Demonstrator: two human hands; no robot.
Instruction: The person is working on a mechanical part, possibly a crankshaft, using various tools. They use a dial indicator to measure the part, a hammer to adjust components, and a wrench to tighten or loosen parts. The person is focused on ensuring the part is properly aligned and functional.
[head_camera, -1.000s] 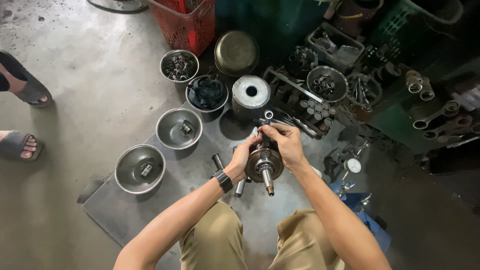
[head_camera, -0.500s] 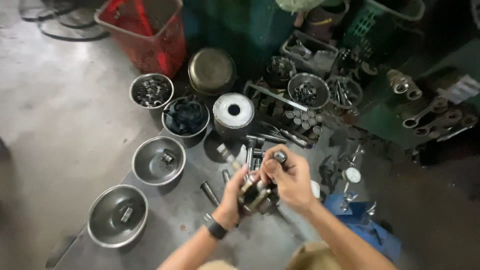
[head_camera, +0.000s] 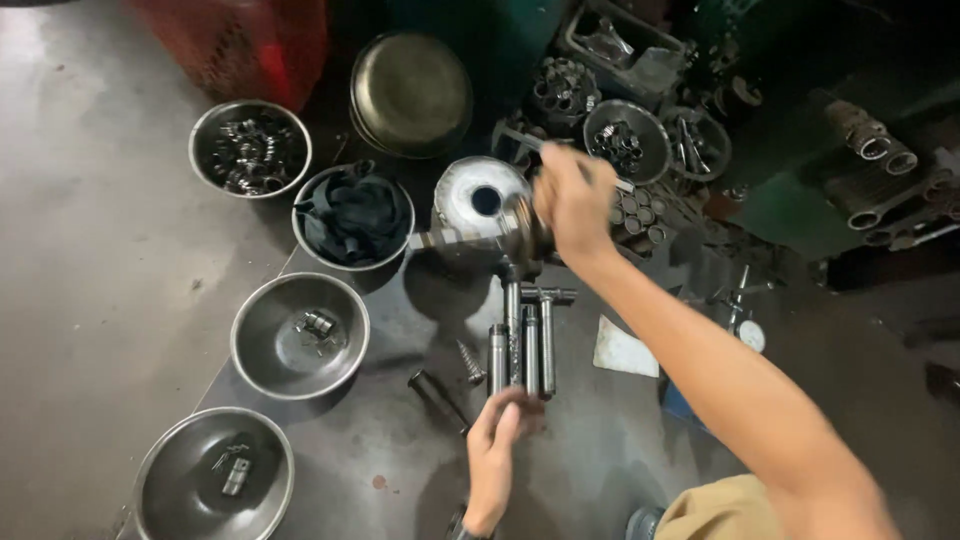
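Grey concrete floor (head_camera: 90, 260), dimly lit; a dark metal sheet (head_camera: 600, 440) lies on it beside a red basket (head_camera: 250, 45).

Grey concrete floor (head_camera: 90, 260), with a dark metal sheet (head_camera: 600, 450) laid over it from centre to six o'clock. At seven and nine o'clock, two steel bowls (head_camera: 212, 476) (head_camera: 299, 334) with small parts. At ten to eleven o'clock, a bowl of dark rags (head_camera: 353, 216) and a bowl of springs (head_camera: 250, 148). At twelve, an upturned brass bowl (head_camera: 411, 92). At centre, a row of steel sockets (head_camera: 520, 345), just beside a white cloth scrap (head_camera: 625, 350) toward three o'clock.
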